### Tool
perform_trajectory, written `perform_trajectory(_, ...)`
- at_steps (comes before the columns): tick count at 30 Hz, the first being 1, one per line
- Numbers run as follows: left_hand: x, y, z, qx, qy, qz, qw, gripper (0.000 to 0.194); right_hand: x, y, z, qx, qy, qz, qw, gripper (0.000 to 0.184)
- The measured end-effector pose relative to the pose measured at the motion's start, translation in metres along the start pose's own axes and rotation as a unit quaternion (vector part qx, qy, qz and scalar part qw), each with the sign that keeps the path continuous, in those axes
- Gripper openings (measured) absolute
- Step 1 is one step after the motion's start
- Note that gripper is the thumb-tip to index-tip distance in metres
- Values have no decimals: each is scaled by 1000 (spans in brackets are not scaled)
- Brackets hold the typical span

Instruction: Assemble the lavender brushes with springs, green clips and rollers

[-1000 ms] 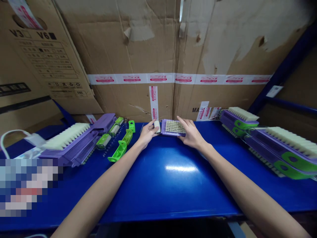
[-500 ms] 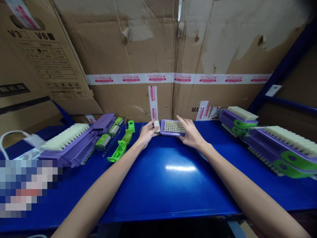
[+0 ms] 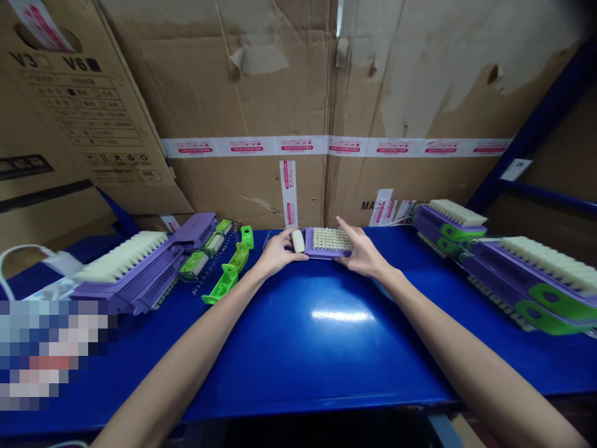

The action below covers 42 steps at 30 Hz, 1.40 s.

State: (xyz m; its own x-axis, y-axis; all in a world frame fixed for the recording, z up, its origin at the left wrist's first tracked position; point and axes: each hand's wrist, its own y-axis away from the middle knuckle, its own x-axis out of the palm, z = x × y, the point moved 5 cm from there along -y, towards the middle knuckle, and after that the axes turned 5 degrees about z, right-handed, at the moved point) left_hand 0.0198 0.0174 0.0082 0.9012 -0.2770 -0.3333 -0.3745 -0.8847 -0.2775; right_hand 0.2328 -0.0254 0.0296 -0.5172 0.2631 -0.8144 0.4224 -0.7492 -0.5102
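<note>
Brush (image 3: 330, 241), purple plastic with pale tufted rows, sits between left hand (image 3: 298, 246) and right hand (image 3: 346, 242) over the glossy blue table (image 3: 326, 364). The left, half-curled, cups a smooth, rounded white block (image 3: 298, 241); the right, spread wide, straddles the brush, apparently steadying it. Whether either grips, I cannot tell.

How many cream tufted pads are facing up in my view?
4: the middle pad, beside the right hand; the left pad; the back right pad; the front right pad. Others may be hidden.
</note>
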Motion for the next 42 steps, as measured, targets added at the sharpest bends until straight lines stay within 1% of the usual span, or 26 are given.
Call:
perform_trajectory(2, -1, 1, 0, 4, -34, 6, 999, 81, 0, 1, -2, 3, -14, 4, 1000, 99)
perform_trajectory(6, 1, 4, -5, 20, -88, 29, 995, 77, 1, 2, -4, 7, -27, 6, 1000, 98)
perform_trajectory(8, 4, 5, -9, 33, -94, 39, 994, 78, 0, 2, -2, -2, -22, 5, 1000, 97)
perform_trajectory(10, 6, 5, -11, 40, -87, 35, 995, 81, 0, 1, 1, -21, -5, -5, 1000, 94)
perform_trajectory(12, 6, 4, -11, 46, -77, 20, 996, 87, -2, 0, 5, -37, 10, -23, 999, 90)
perform_trajectory(14, 5, 3, -13, 61, -77, -8, 995, 90, -2, -1, 8, -40, 12, -41, 998, 89)
perform_trajectory(16, 2, 3, -15, 77, -93, -38, 992, 89, -3, -1, 9, -38, 6, -53, 998, 89)
perform_trajectory(18, -1, 3, -17, 87, -111, -54, 989, 84, -4, 0, 10, -41, -1, -61, 997, 88)
perform_trajectory(20, -3, 3, -18, 88, -121, -49, 987, 80, -4, 1, 10, -42, -8, -63, 997, 88)
perform_trajectory(25, -5, 5, -19, 92, -153, -21, 984, 76, -1, 2, 10, -44, -16, -43, 998, 92)
perform_trajectory(31, -5, 6, -16, 106, -228, -7, 968, 70, 1, 2, 12, -70, -13, -45, 996, 90)
perform_trajectory(33, -4, 7, -17, 120, -239, -6, 964, 69, 0, 2, 11, -78, -4, -49, 996, 89)
perform_trajectory(37, -1, 9, -23, 156, -198, -32, 967, 72, -3, 1, 9, -83, 14, -66, 994, 87)
perform_trajectory(39, 3, 7, -23, 147, -173, -32, 973, 77, -3, 1, 10, -79, 21, -72, 994, 86)
perform_trajectory(42, 8, 6, -19, 104, -176, -47, 978, 90, -1, -1, 12, -68, 28, -75, 994, 85)
